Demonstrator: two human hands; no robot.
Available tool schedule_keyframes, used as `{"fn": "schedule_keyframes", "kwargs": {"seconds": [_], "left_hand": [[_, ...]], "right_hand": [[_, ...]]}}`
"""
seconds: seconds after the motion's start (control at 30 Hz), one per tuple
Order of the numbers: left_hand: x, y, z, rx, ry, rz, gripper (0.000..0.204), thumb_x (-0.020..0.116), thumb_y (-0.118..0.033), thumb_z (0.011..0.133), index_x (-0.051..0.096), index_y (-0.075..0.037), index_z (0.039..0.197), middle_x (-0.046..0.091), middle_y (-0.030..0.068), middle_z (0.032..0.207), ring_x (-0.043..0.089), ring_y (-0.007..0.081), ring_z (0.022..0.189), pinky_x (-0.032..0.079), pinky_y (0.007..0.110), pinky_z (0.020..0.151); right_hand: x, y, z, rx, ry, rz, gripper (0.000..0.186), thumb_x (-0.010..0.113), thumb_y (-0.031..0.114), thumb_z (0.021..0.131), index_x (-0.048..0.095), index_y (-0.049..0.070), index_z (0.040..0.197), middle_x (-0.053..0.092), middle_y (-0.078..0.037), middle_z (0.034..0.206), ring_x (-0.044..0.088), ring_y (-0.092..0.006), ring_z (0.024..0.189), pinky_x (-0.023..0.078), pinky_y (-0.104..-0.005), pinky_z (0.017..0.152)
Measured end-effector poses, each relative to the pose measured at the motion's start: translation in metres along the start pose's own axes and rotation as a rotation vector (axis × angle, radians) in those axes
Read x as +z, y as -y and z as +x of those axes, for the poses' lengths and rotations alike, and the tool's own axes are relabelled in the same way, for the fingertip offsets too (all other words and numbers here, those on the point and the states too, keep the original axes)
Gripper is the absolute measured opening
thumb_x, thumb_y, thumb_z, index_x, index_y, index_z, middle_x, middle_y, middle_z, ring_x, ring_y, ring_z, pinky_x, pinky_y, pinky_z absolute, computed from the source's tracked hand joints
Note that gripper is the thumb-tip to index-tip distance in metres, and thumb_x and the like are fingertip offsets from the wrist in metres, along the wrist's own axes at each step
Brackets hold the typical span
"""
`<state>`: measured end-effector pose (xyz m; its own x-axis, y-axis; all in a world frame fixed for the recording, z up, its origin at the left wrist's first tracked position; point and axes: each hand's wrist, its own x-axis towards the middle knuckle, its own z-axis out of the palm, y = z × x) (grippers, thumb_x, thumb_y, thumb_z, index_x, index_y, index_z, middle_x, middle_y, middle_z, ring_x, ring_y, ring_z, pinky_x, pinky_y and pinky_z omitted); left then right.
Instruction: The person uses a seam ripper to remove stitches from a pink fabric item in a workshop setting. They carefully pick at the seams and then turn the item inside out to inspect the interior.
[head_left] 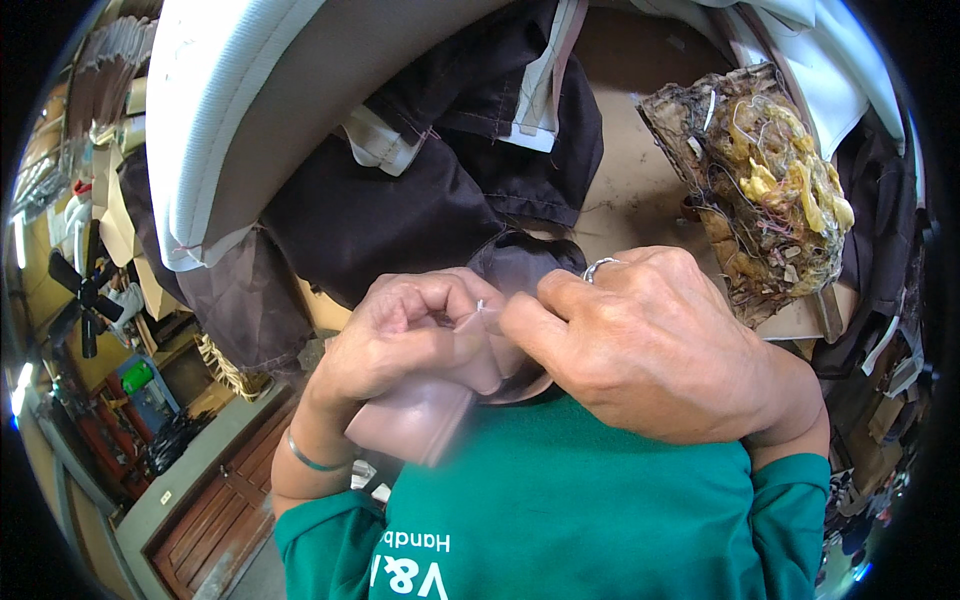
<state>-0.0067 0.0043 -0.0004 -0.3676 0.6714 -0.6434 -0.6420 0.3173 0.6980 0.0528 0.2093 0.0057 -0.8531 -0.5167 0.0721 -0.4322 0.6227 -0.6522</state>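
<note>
Close to my chest, my left hand [405, 330] pinches a folded, smooth pinkish-beige strip that looks like leather [415, 415]. One end of the strip hangs below the palm, slightly blurred. A small white tuft, perhaps thread [481, 305], stands up at the fingertips. Right beside it, my right hand [650, 340] has its thumb and forefinger pressed together at the strip's edge. What those fingers grip is too small to make out. Just beyond both hands lies dark brown lining cloth [400, 215] with stitched seams.
Large white panels [225, 120] arch over the lining at the far left. On the brown work surface [625, 180], a ragged board [700, 170] caked with yellowish glue and thread scraps sits at the right. A black fan [85, 290] and a wooden door [225, 510] are off to the left.
</note>
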Motion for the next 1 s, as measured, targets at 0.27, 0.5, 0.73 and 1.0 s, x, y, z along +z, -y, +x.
{"fn": "schedule_keyframes", "kwargs": {"seconds": [0.27,0.5,0.73,1.0], "left_hand": [[0.0019,-0.0043,0.0018,-0.026,0.024,-0.021,0.01,0.059,-0.005,0.075,0.055,0.002,0.068,0.055,0.0084,0.096,0.05,0.0069,0.077,0.04,0.019,0.069],[0.0018,-0.0042,0.0013,-0.021,-0.005,-0.002,0.011,0.059,-0.004,0.076,0.055,0.002,0.068,0.055,0.0085,0.095,0.05,0.0066,0.076,0.04,0.019,0.068],[0.0035,-0.0036,0.0016,0.034,-0.055,0.084,0.01,0.059,-0.004,0.076,0.057,0.004,0.07,0.055,0.0085,0.094,0.055,0.0092,0.078,0.044,0.021,0.07],[0.002,-0.005,-0.0031,-0.038,-0.042,-0.025,0.007,0.059,-0.002,0.076,0.058,0.004,0.073,0.053,0.0088,0.097,0.056,0.0102,0.078,0.045,0.021,0.071]], "right_hand": [[-0.0028,-0.0022,-0.0016,0.005,-0.006,0.033,0.014,0.059,0.01,0.064,0.05,0.004,0.074,0.051,-0.008,0.06,0.057,-0.0234,0.049,0.043,-0.0337,0.041],[-0.004,-0.0037,0.0026,0.016,0.015,0.069,0.013,0.058,0.008,0.064,0.05,0.003,0.073,0.053,-0.01,0.06,0.058,-0.0242,0.05,0.043,-0.0339,0.041],[0.0017,-0.0003,0.0024,0.009,-0.03,-0.013,0.014,0.059,0.009,0.063,0.049,0.004,0.072,0.051,-0.009,0.059,0.057,-0.0226,0.049,0.043,-0.033,0.041],[0.0005,-0.0042,0.0023,0.015,-0.013,0.08,0.013,0.058,0.009,0.065,0.051,0.004,0.074,0.054,-0.009,0.061,0.058,-0.0237,0.05,0.043,-0.0341,0.042]]}}
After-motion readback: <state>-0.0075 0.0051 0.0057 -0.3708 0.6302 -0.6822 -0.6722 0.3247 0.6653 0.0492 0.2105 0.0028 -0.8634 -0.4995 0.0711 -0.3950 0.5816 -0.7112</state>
